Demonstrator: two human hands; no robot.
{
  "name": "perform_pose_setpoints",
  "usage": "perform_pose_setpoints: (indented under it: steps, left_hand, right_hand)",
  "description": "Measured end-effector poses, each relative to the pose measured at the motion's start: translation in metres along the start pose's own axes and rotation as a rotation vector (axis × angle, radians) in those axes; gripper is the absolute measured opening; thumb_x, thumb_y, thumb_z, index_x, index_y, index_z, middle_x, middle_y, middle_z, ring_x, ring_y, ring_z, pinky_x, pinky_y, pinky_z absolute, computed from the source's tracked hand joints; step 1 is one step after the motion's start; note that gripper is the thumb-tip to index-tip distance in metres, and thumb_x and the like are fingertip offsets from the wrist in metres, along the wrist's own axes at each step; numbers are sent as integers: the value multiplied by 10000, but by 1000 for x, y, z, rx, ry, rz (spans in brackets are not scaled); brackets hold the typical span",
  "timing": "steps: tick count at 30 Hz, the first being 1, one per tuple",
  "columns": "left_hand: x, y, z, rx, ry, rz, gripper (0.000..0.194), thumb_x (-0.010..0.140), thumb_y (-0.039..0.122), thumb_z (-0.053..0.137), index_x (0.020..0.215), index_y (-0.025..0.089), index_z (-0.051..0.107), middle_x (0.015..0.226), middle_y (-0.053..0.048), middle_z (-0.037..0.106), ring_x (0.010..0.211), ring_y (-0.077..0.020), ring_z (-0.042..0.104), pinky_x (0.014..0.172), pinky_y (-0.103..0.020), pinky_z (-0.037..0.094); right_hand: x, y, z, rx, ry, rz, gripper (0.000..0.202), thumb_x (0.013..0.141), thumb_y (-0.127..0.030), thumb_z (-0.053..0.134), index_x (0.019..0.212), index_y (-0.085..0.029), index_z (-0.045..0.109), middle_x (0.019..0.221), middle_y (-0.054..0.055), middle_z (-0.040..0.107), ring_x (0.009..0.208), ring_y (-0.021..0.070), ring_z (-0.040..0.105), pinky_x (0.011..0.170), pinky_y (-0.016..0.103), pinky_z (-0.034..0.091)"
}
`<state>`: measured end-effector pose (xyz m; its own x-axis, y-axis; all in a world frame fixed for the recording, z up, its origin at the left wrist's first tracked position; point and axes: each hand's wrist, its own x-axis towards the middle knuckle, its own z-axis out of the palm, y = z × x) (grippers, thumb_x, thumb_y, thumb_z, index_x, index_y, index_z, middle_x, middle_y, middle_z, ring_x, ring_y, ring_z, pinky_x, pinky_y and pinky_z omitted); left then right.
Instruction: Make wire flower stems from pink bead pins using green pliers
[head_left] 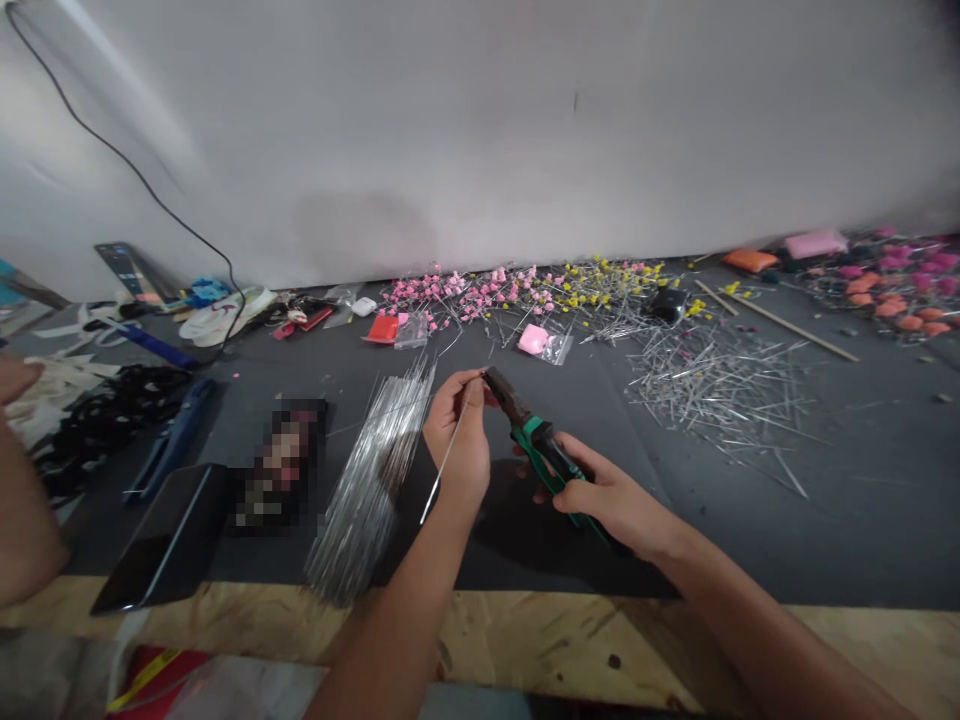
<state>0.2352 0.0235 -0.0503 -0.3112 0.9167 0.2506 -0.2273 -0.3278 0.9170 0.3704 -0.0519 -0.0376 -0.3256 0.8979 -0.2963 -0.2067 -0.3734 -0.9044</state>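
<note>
Near the middle of the dark table, my left hand (463, 425) pinches a thin silvery wire (444, 470), whose lower end slants down beside my wrist. My right hand (600, 485) is wrapped round the green and black handles of a pair of pliers (544, 440). The dark jaws of the pliers touch or nearly touch the fingertips of my left hand, at the wire's upper end. To the left of my hands lies a bundle of straight wires (375, 470). Whether the jaws hold the wire is too small to tell.
Pink and yellow beaded wires (487, 290) lie along the wall. Loose wires (712, 385) are scattered to the right, beyond a pink packet (534, 340). A black phone (169, 535) and a blue tool (172, 435) lie left. Another person's arm (26, 500) shows at the left edge.
</note>
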Motion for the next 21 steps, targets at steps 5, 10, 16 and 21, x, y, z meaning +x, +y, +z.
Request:
perform_pose_setpoints:
  steps: [5,10,16,21]
  left_hand:
    - [-1,0,0,24,0,23,137,766,287,602,867,200,631,760,5,617,639,-83,570,610,-207,460]
    - [-1,-1,0,41,-18,45,143,773,292,592,876,201,630,774,-2,618,653,-93,574,608,-217,464]
    - [-1,-1,0,38,-23,75,134,774,275,593,880,204,636,783,-3,624,659,-92,568,618,-219,471]
    - [-2,-2,0,27,-30,82,139,781,274,586,887,199,635,802,-8,630,665,-91,568,627,-222,479]
  right_hand:
    - [-1,-3,0,54,-6,15,431,603,-112,546,1009,-250,588,842,-37,555,814,131,526,756,244,375]
    - [-1,-2,0,51,-20,-5,440,611,-109,543,1026,-249,580,892,-23,565,867,145,520,775,260,380]
    - [1,0,-2,-29,-19,-33,397,634,-97,517,1008,-222,562,858,-14,556,843,144,490,746,265,361]
    - [3,2,-2,-170,-7,-118,243,669,-96,495,885,-191,550,796,-23,507,737,116,427,661,240,324]
